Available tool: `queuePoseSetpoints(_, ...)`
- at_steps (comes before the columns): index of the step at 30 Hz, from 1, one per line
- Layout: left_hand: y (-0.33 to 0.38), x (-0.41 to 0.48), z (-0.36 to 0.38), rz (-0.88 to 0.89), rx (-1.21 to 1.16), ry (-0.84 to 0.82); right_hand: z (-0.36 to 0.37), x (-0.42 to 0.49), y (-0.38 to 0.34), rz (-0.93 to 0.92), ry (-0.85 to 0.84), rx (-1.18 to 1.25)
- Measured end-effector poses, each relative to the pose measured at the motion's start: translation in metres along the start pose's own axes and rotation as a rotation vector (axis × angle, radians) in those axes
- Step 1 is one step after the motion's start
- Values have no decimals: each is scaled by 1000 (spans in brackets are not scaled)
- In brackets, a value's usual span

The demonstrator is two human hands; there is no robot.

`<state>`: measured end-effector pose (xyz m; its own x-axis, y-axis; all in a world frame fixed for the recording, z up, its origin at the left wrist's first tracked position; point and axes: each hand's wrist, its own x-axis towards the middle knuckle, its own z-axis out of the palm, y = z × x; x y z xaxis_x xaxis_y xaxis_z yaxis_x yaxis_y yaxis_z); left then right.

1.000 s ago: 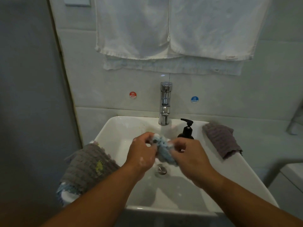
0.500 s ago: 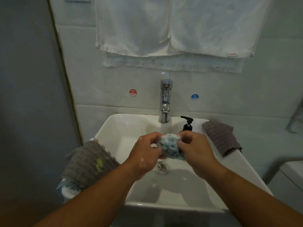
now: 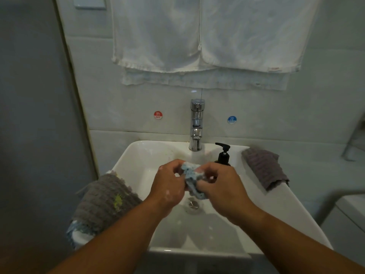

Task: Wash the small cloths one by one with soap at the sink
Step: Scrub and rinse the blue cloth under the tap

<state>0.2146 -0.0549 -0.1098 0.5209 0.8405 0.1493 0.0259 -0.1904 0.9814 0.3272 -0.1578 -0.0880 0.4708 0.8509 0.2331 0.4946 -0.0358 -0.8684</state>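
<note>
A small light-blue cloth [image 3: 192,177] is bunched between both hands above the white sink [image 3: 138,155], over the drain [image 3: 192,203]. My left hand [image 3: 167,186] grips its left side and my right hand [image 3: 223,186] grips its right side; soap flecks show on the left hand. A grey cloth with a yellow stain [image 3: 106,200] hangs over the sink's left rim, on top of a blue-and-white cloth [image 3: 76,232]. A grey-purple cloth [image 3: 264,168] lies on the right rim. The black soap pump bottle [image 3: 223,154] stands behind my right hand.
A chrome tap [image 3: 196,124] rises at the back of the basin, with red hot and blue cold stickers on the tiled wall either side. White towels [image 3: 207,36] hang above. A grey wall is at left and a white fixture [image 3: 351,212] at right.
Both hands keep rubbing the blue cloth between them; it was lifted slightly and now hangs lower between the fingers. The view has tilted down a little.
</note>
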Motion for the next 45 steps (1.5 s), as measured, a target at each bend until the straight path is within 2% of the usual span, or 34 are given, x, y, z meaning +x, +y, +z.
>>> queuePoseSetpoints(3, 4, -4, 3, -8, -57, -79, -9, 12, 2, 1, 58, 18)
queuePoseSetpoints(6, 3, -6, 6, 2, 30, -74, -11, 14, 3, 89, 119, 120)
queuePoseSetpoints(10, 0, -1, 1, -6, 54, 42, -3, 1, 2, 54, -42, 101)
queuePoseSetpoints(14, 10, -10, 5, -54, -206, -143, -17, 13, 2, 123, -6, 281)
queuePoseSetpoints(16, 14, -14, 7, -97, -252, -229, -17, 12, -1, 159, -50, 297)
queuePoseSetpoints(20, 16, -13, 7, -57, -179, -150, -12, 7, -1, 200, -92, 482)
queuePoseSetpoints(23, 14, -10, 6, -3, -101, -72, -3, 3, 4, 154, -156, 260)
queuePoseSetpoints(27, 12, -14, 11, 32, -87, -119, 0, 10, -1, 131, -14, 194)
queuePoseSetpoints(30, 16, -16, 11, 63, -104, -125, 2, 15, -4, 137, 56, 39)
queuePoseSetpoints(32, 19, -15, 10, 71, -76, -60, 8, 9, -3, 108, 66, -106)
queuePoseSetpoints(35, 21, -13, 7, 47, 50, 34, 15, -4, -10, 10, -6, -131)
queuePoseSetpoints(38, 18, -16, 11, 27, 46, -104, 7, 5, -10, -10, 104, -130)
queuePoseSetpoints(40, 16, -20, 12, 54, -9, -192, 2, 17, -6, 57, 176, -172)
queuePoseSetpoints(43, 19, -20, 8, 72, -13, -163, 6, 11, -1, 101, 66, -307)
queuePoseSetpoints(45, 20, -16, 6, 41, 51, -58, 13, -1, -5, -33, -34, -406)
